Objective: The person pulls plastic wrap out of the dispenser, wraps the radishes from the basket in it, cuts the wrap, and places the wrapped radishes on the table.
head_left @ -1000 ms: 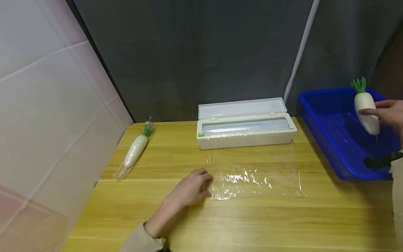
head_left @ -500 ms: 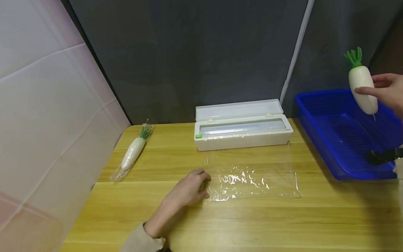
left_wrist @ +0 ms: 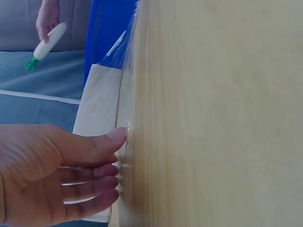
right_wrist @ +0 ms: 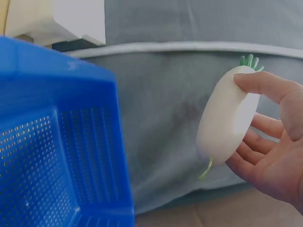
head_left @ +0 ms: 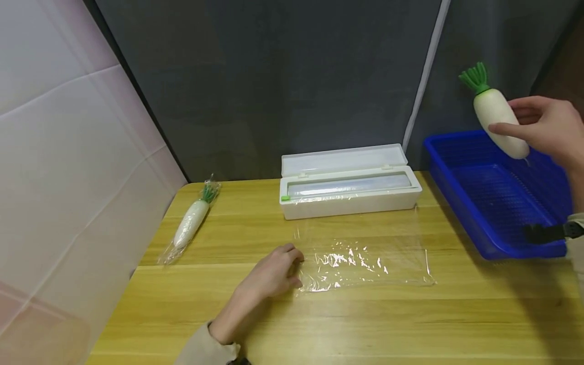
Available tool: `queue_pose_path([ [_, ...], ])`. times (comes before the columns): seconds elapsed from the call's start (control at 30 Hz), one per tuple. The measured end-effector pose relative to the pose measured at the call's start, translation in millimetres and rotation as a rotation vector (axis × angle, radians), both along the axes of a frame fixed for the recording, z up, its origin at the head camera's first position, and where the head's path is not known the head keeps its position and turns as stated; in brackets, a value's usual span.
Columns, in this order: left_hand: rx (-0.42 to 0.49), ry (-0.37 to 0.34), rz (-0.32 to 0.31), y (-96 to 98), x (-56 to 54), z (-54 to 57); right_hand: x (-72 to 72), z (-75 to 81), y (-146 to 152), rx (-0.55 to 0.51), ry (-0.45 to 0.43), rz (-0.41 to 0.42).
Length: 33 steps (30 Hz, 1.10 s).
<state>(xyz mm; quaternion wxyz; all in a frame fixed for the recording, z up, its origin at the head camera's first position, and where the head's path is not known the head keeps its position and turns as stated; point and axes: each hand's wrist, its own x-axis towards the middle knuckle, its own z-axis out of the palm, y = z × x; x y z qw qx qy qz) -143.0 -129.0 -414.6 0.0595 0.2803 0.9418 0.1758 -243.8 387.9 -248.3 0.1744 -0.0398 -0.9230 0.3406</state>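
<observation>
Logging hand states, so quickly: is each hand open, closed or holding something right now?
Left hand: open, touching the left edge of the clear film.
Right hand: closed, holding the unwrapped white radish.

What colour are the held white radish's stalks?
Green; the stalks show best in the head view.

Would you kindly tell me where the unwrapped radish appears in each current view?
Head: the radish is at upper right, in the right hand.
Left wrist: upper left, its leaves pointing down and left.
Right wrist: right of centre, its leaves uppermost.
Shared landmark: the blue basket, seen in all three.
</observation>
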Motion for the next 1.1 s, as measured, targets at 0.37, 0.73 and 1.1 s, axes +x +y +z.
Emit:
queue_pose_path([
  [0.37,0.008,-0.027,0.015,1.3,-0.8,2.5,9.6,6.6,-43.5,0.053,0.018,0.141],
  [0.73,0.015,-0.022,0.014,1.6,-1.5,2.3,20.9,0.2,-95.4,0.115,0.011,0.343],
  [1.1,0.018,-0.006,0.002,4.3,-3.6,0.8,28.4,-25.7,-140.7,0.262,0.053,0.546],
])
